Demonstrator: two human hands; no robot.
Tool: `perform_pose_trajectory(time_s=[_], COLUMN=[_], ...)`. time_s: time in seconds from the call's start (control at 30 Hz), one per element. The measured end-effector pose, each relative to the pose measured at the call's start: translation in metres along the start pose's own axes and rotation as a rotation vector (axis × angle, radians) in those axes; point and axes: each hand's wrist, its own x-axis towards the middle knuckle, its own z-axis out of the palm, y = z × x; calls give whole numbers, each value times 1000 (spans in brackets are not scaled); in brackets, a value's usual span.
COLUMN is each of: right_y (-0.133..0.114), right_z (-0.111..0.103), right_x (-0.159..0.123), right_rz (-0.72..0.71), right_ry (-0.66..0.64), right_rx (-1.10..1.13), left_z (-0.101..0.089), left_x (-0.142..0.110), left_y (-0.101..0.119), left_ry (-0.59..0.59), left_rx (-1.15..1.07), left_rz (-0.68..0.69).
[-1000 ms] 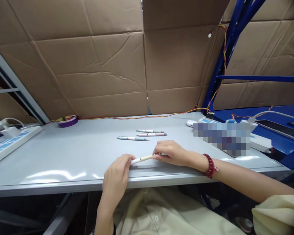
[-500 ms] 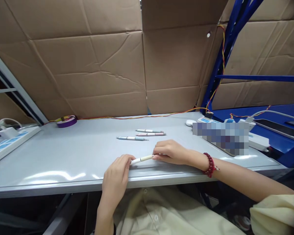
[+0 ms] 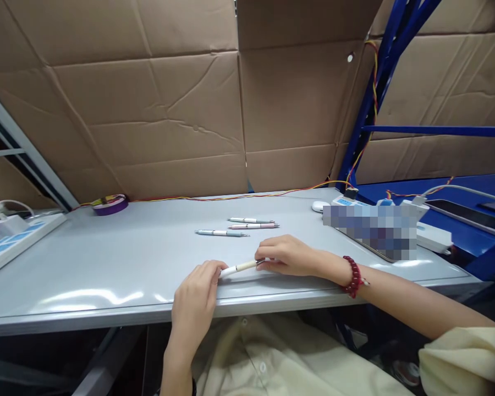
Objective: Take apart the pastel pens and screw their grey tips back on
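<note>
A white and cream pen (image 3: 240, 268) is held between my two hands, just above the table near its front edge. My left hand (image 3: 198, 289) pinches its left end, which the fingers hide. At the other end, my right hand (image 3: 285, 256) has its fingers closed round the tip, where a bit of metal shows. Beyond the hands lie a blue and white pen (image 3: 221, 233), a pink and white pen (image 3: 253, 226) and a grey and white pen (image 3: 251, 220), all roughly parallel to the table's back edge.
A purple tape roll (image 3: 110, 205) stands at the back left. One power strip (image 3: 22, 242) lies at the left edge. On the right are a white earbud case (image 3: 320, 207), a blurred-out phone-like thing (image 3: 371, 231) and a white charger (image 3: 434, 237). Cardboard (image 3: 169, 110) walls the back.
Both hands stay on the pen in nearly the same place. My right fingers have shifted slightly at its tip, and more of the metal end shows.
</note>
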Motion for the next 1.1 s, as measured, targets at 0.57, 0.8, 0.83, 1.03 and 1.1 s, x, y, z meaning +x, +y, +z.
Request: perform_pose_trajectory(time_s=[0.57,0.8,0.83,1.03,1.1], right_y=[-6,-6,-5,-1,0], right_z=[-4,-6,-5,0,2], right_x=[2,-1,-1,0,-1], right_rz=[-27,-9,-14,-8,-10], right_ry=[333,413,384,332,388], right_rx=[122,171,167,79,36], left_z=[-16,-3,0,19,23], left_x=[-9,6,9,27,32], left_y=[-8,0,5,37,41], left_ry=[-38,-63,-33,358,371], left_rx=[-754,-1270,-1364,-1699,-1844], left_rz=[-146,174,180,-65,-149])
